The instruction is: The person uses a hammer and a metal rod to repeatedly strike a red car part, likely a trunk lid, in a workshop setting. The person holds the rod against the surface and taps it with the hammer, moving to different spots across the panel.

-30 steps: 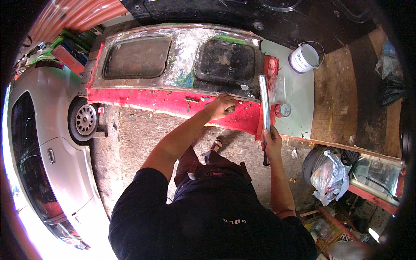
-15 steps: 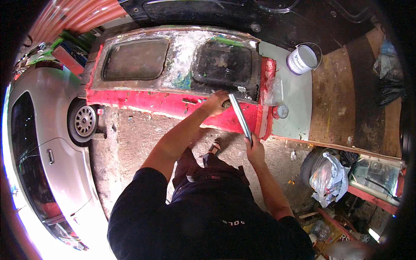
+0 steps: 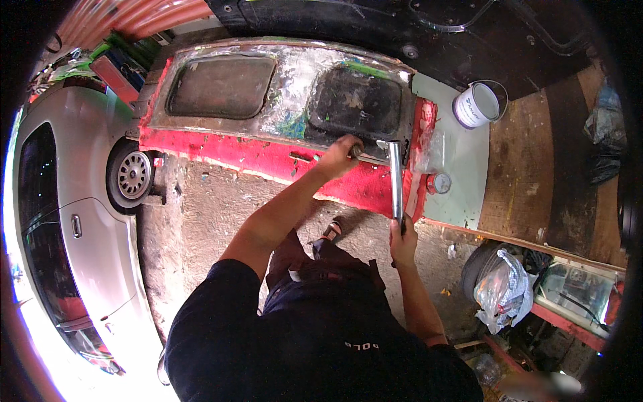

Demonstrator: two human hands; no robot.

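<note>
while our right hand [image 3: 403,244] is closed around the dark grip of a hammer [image 3: 396,184], our left hand [image 3: 338,158] is curled into a fist around a short, dark tool [image 3: 355,152]. only a blunt end of that tool shows beside the thumb, so we cannot tell its kind. the hammer's silver shaft stands away from us, its head up near the close right corner of a worn panel [image 3: 291,94], just right of our left fist; we cannot tell whether the head touches anything.

the panel lies flat before us, with two dark, round-cornered recesses and patches of white, green and blue between and around them. our left fist is at its near edge, below the right recess. under it, a bright red surface [image 3: 248,157] sticks out toward us, scuffed and chipped along its border.

to the right, we have a pale board [image 3: 462,167] bearing a white bucket [image 3: 472,110] and, nearer us, a small red can [image 3: 439,183]. brown wooden boards [image 3: 519,161] adjoin it. a silver car [image 3: 100,234] is on our left, and plastic bags [image 3: 499,291] sit beside a tyre [image 3: 474,268] at lower right.
</note>
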